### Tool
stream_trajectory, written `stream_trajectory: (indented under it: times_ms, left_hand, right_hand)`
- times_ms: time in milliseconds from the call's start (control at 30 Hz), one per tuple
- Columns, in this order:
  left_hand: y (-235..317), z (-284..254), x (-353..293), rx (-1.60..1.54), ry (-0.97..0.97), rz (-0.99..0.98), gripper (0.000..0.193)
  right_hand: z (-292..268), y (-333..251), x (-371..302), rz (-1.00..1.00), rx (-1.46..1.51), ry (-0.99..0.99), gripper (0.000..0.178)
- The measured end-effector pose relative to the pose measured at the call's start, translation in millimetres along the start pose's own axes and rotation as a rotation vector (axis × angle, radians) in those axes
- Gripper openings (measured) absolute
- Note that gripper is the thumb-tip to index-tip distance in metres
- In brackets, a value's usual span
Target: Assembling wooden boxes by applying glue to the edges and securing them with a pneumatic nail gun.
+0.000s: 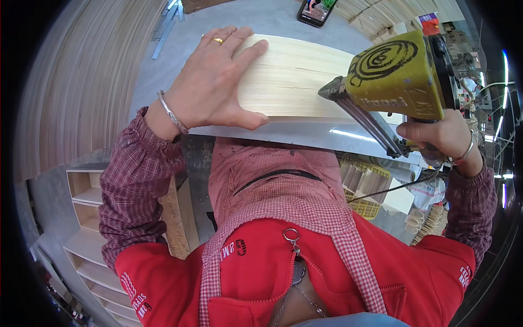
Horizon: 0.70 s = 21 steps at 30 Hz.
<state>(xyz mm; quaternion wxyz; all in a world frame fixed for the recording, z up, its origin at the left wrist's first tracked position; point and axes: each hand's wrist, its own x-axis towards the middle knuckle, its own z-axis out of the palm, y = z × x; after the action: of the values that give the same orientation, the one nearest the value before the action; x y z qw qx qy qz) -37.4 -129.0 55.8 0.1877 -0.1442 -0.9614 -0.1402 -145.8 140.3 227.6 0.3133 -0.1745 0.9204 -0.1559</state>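
Note:
My left hand lies over the left end of a pale wooden board, its fingers stretched over the far edge and the thumb along the near one. In my right hand is a yellow nail gun with dark spiral markings, my fingers wrapped round its handle. The gun's dark nose points left, at the right part of the board; whether it touches the wood I cannot tell. Its magazine slants down toward my right hand. The board rests on a grey worktable and shows a thin dark line along its grain.
Long boards are stacked at the left. Metal strips and a phone lie on the table's far side. More wood is piled at the far right. Below stand wooden box frames and a yellow crate; a dark hose crosses nearby.

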Motion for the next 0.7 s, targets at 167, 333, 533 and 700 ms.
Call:
stream_trajectory:
  times_ms: [167, 333, 533, 700]
  left_hand:
    - [-8, 4, 1, 0.023, 0.009, 0.009, 0.095]
    - [-2, 6, 1, 0.119, -0.008, 0.014, 0.089]
    - [131, 43, 42, -0.508, 0.335, 0.220, 0.058]
    - [190, 95, 61, -0.470, 0.562, 0.269, 0.039]
  right_hand:
    - [-5, 30, 0, -0.044, 0.158, 0.030, 0.026]
    - [-5, 61, -5, -0.127, 0.472, 0.220, 0.022]
    - [13, 109, -10, -0.113, 0.990, 0.296, 0.018]
    - [36, 113, -6, -0.181, 1.376, 0.266, 0.041]
